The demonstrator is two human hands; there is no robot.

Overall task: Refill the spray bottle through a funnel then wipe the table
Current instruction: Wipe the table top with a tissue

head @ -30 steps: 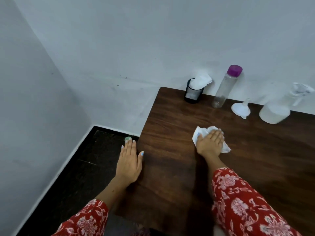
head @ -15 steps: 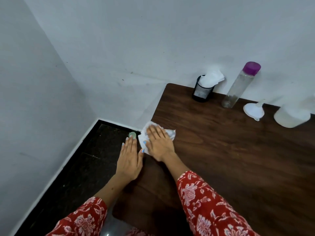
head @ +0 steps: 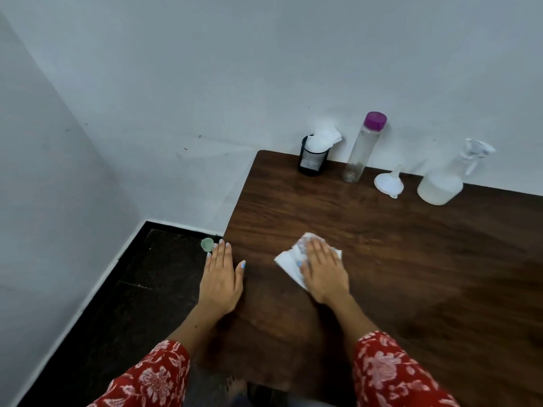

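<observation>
My right hand (head: 323, 268) lies flat with straight fingers on a white tissue (head: 289, 259), pressing it onto the dark wooden table (head: 411, 274). My left hand (head: 221, 277) rests flat with spread fingers on the table's left edge. At the back right stands the translucent white spray bottle (head: 440, 186) with its trigger head on. A small white funnel (head: 388, 182) lies on its rim just left of it. A clear bottle with a purple cap (head: 363, 148) stands upright near the wall.
A black mesh cup (head: 313, 160) stuffed with white tissues stands at the table's back left corner. White walls close the back and left. A small pale green cap (head: 207, 244) lies on the dark floor beside the table's left edge.
My right hand has slid the tissue from the table's left edge back to the right, away from my left hand. The left hand has stayed on the edge.
</observation>
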